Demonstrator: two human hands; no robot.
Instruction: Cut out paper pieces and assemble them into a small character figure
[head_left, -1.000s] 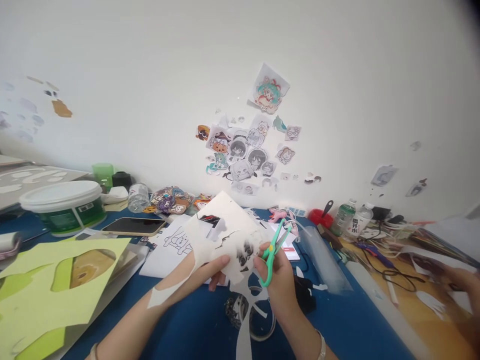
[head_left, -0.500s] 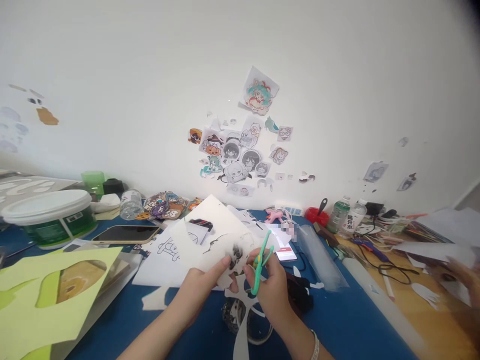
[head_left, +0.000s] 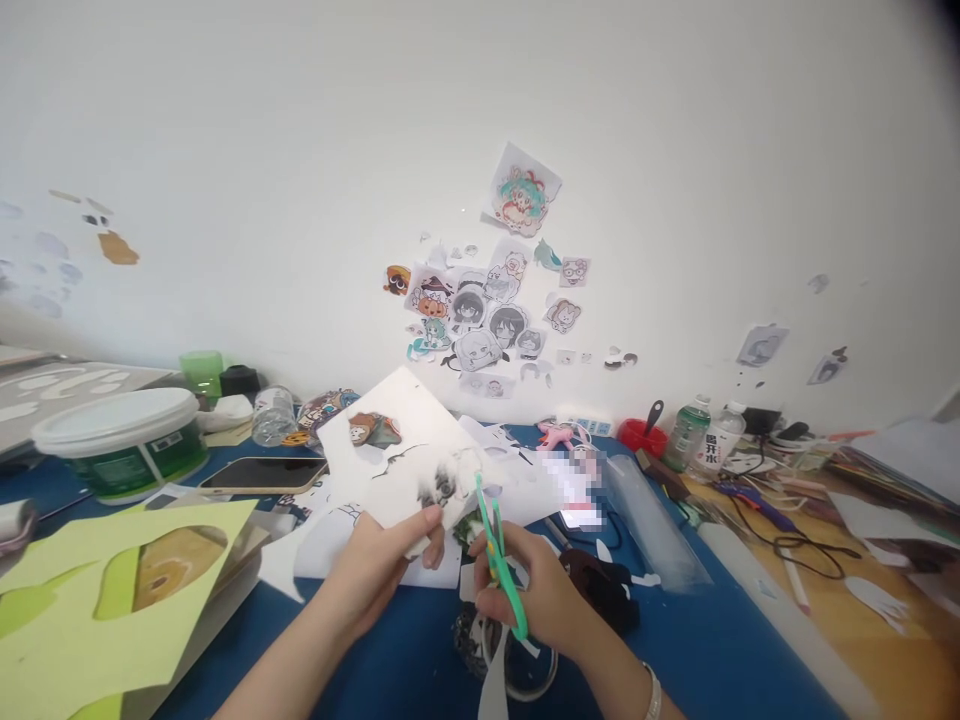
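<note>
the left hand [head_left: 379,572] and right hand [head_left: 536,588] are bare, as are the forearms [head_left: 300,630] as far as they show. a slim, pale bracelet [head_left: 653,692] circles the right arm, its finer detail too small to tell.

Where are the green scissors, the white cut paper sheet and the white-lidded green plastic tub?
Green scissors [head_left: 501,573], head view: on the handle.
White cut paper sheet [head_left: 426,425], head view: on its bare upper part.
White-lidded green plastic tub [head_left: 116,470], head view: on its green side wall.
</note>
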